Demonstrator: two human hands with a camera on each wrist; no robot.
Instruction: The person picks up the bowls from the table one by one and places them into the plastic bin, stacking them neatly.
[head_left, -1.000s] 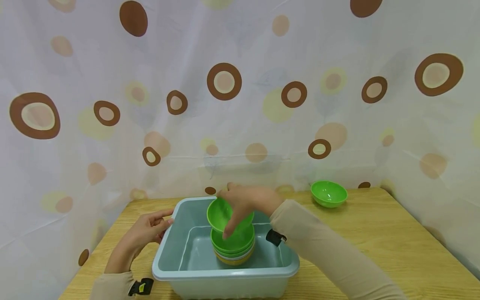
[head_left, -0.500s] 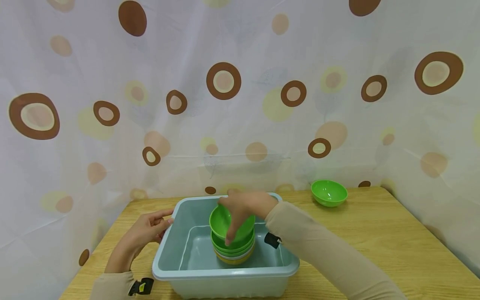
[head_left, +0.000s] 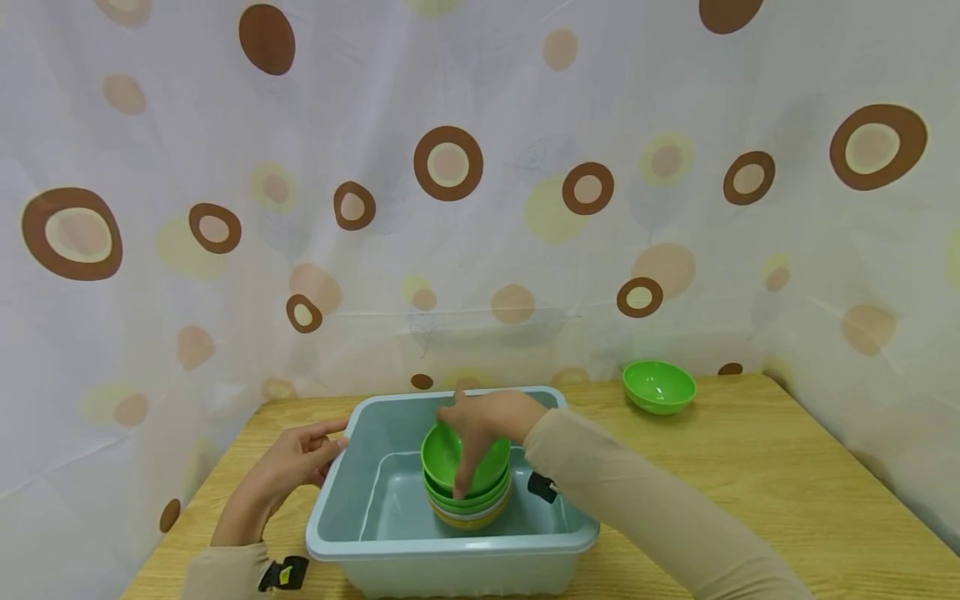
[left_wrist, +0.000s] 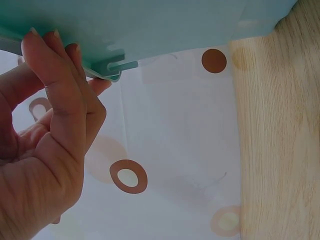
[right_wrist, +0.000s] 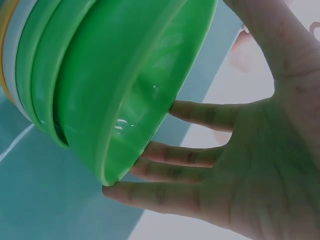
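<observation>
The light blue plastic basin (head_left: 450,548) stands on the table, holding a stack of bowls. My right hand (head_left: 491,417) spans the topmost green bowl (right_wrist: 125,100), its thumb at the near rim and its fingertips along the far rim. This bowl sits tilted in the stack, over other green bowls (right_wrist: 47,65), a white bowl (right_wrist: 20,50) and a yellow bowl (head_left: 467,525) at the bottom. At the basin's left side, my left hand (head_left: 292,458) holds the rim, its fingers against the outer wall (left_wrist: 150,30) in the left wrist view.
Another green bowl (head_left: 658,388) rests alone at the back right of the wooden table (head_left: 750,475). Behind the table hangs a pale curtain (head_left: 495,250) with brown and yellow spots. A dark strap (head_left: 283,573) sits at my left wrist.
My right hand has lowered the top green bowl down onto the stack, closing the gap to the bowls beneath. My left hand has stayed at the basin's rim.
</observation>
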